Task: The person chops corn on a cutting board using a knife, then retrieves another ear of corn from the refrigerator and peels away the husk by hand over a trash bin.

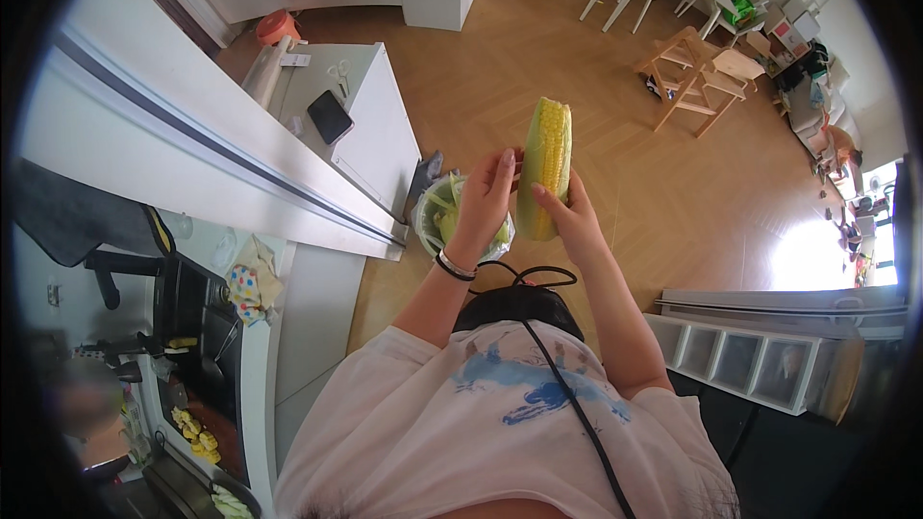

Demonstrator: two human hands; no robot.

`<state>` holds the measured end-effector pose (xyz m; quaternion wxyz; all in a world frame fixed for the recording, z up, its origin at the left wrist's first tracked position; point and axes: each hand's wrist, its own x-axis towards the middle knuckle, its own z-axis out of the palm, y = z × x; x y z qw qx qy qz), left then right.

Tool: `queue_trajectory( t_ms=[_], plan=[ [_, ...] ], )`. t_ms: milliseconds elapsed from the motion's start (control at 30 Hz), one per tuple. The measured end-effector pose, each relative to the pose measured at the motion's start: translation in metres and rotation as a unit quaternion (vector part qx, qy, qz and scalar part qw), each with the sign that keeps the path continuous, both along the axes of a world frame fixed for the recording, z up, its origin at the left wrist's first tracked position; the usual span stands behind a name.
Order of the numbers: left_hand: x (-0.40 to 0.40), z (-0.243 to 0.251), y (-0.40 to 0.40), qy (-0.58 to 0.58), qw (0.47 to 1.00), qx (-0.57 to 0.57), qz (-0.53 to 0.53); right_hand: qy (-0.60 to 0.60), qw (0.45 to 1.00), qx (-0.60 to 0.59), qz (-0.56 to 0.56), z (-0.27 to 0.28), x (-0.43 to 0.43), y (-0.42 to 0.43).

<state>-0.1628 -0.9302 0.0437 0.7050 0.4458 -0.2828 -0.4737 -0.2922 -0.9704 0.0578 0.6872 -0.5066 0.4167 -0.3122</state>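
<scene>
My right hand (570,215) grips the lower part of an ear of corn (554,148), its thumb across the front. The ear stands nearly upright over the floor. Yellow kernels show down its front and right; pale green husk (532,173) still covers the left side and base. My left hand (493,186) is at the husk's left edge, thumb raised, fingertips partly hidden; whether they pinch the husk is unclear. Below my left hand is a lined waste bin (425,229) with green husks (448,213) inside, partly covered by that hand and wrist.
A white cabinet (375,108) at left bears a phone (330,117) and scissors (339,76). A sliding door's edge (288,180) juts toward the bin. Cut corn pieces (195,436) lie on the counter at lower left. A wooden high chair (696,79) stands farther off; clear-fronted drawers (739,357) are at right.
</scene>
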Motion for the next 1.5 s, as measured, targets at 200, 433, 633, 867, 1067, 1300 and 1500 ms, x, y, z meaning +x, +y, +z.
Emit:
queue_trajectory(
  t_ms=[200,433,633,867,1067,1300,1500],
  plan=[
    [-0.006,0.013,-0.001,-0.184,0.981,0.017,0.066,0.039,0.998,-0.052,0.023,-0.004,0.004,0.003],
    [0.0,-0.003,-0.003,-0.374,0.909,-0.1,0.155,0.013,0.996,-0.089,0.018,0.006,0.008,0.011],
    [0.003,-0.006,0.002,-0.387,0.919,0.036,0.063,0.108,0.963,-0.248,0.002,-0.005,-0.002,0.006],
    [0.01,-0.011,0.003,-0.35,0.93,0.046,0.098,0.14,0.959,-0.244,0.032,-0.006,-0.006,0.009],
    [0.002,-0.005,0.004,-0.178,0.981,0.031,0.065,0.153,0.965,-0.21,0.045,0.014,-0.017,0.014],
    [-0.029,0.025,0.006,-0.108,0.993,-0.014,0.044,0.115,0.975,-0.186,0.028,0.012,-0.011,0.014],
    [-0.015,-0.015,-0.009,-0.21,0.976,-0.021,0.059,0.064,0.989,-0.128,0.026,0.01,-0.015,0.008]
  ],
)
